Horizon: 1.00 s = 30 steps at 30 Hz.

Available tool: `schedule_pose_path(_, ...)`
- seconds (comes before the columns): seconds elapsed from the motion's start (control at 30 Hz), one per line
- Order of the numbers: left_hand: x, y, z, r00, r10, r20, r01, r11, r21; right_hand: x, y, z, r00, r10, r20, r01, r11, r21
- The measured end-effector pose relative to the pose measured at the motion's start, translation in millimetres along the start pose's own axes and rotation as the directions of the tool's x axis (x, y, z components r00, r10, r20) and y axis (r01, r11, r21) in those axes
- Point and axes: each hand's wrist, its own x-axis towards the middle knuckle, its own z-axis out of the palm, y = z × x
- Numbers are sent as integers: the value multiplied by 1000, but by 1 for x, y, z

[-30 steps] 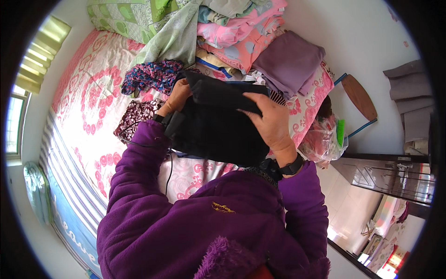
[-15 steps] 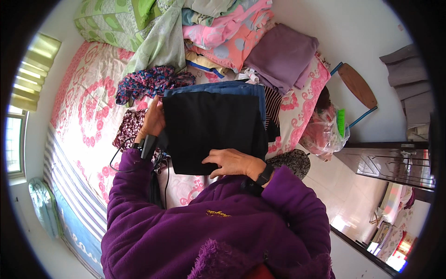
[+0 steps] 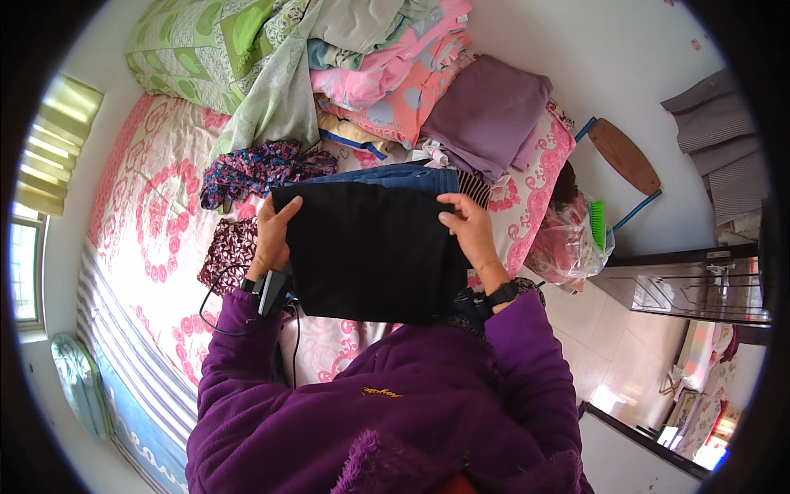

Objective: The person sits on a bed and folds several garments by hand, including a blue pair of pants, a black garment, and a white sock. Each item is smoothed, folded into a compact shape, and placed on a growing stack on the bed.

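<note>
A folded black garment hangs between my two hands, close in front of my body. My left hand grips its far left corner, thumb on top. At the far right corner my right hand pinches the cloth between thumb and fingers. Just beyond it lie folded blue jeans, partly covered by the black cloth. A striped dark cloth shows beside the jeans. Left of the jeans sits a crumpled blue and pink floral garment. A maroon patterned cloth lies by my left wrist.
The bed has a pink floral sheet. Folded pink bedding and a purple folded cloth are stacked at the far side. A chair and a plastic bag with a green brush stand at the right. A cable loops by my left forearm.
My right hand has moved from the near edge of the black garment to its far right corner and taken hold. The garment has shifted slightly toward me, and my left thumb now lies over it.
</note>
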Motion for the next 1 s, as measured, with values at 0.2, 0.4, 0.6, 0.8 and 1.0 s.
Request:
schedule_pose_path(0.2,40,-30,-20,998,-25,-64,55,841,538,16,20,9,999,17,-49,-21,997,-73)
schedule_pose_path(0.4,40,-7,-29,960,272,-59,-31,315,949,16,33,-5,980,-177,-95,132,924,-360)
schedule_pose_path(0.6,34,11,38,716,397,575,-669,154,727,10,31,2,980,-128,-156,69,939,-338)
schedule_pose_path(0.8,43,-17,140,818,227,529,-569,459,683,0,39,3,944,-265,-197,178,910,-375)
schedule_pose_path(1.0,59,-64,199,816,219,535,-577,257,775,-14,44,4,953,-259,-159,188,914,-359)
